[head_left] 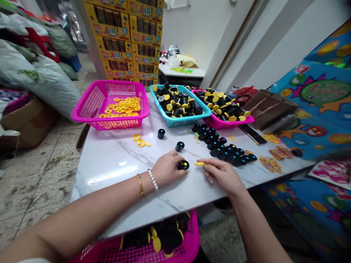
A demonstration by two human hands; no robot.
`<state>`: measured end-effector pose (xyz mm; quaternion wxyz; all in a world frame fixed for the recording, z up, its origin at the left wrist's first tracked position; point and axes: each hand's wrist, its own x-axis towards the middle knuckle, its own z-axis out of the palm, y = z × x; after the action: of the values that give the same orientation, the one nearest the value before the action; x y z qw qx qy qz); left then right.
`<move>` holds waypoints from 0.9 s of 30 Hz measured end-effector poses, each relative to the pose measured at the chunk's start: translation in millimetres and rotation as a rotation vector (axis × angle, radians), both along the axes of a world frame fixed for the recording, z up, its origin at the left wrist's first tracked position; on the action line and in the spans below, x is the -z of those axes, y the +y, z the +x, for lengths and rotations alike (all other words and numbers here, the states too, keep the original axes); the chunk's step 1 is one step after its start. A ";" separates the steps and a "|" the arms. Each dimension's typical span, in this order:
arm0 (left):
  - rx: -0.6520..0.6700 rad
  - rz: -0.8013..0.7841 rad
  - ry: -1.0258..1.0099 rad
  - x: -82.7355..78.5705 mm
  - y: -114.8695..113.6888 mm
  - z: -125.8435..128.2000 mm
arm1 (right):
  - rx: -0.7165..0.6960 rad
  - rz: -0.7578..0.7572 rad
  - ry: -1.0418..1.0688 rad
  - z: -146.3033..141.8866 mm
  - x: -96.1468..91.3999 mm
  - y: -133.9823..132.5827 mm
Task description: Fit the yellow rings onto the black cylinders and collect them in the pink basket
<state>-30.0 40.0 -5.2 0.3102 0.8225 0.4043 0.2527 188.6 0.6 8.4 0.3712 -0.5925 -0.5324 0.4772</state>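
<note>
My left hand [168, 168] rests on the white marble table [115, 160], its fingers closed on a small black cap with yellow in it [182, 165]. Just to its right, my right hand [221, 173] pinches a thin yellow piece [200, 163] that points toward that cap. Two loose black caps with blue dots [179, 146] [161, 133] stand behind my left hand. Yellow rings [140, 140] lie further left on the table. Several black caps with blue dots [225, 148] are lined up in rows to the right.
At the back stand a pink basket of yellow rings [90, 106], a blue basket of black and yellow parts [181, 122] and a second pink basket [219, 123]. Another pink basket [189, 248] hangs below the table's near edge. Stacked yellow cartons [128, 40] rise behind.
</note>
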 end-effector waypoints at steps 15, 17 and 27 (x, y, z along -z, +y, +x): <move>0.011 0.067 0.027 4.6 -2.8 -0.3 | -0.134 0.158 -0.491 -35.7 -20.5 -9.5; 0.020 0.054 0.023 3.8 -2.5 -0.5 | -0.077 0.115 -0.425 -42.0 -14.8 -1.9; 0.035 -0.028 -0.010 -2.7 -1.6 -2.6 | -0.039 0.138 -0.268 -52.8 -3.8 -1.3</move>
<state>-32.6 38.4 -2.6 0.3280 0.8238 0.3917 0.2455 135.8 -0.7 12.1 0.3273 -0.6134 -0.6203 0.3630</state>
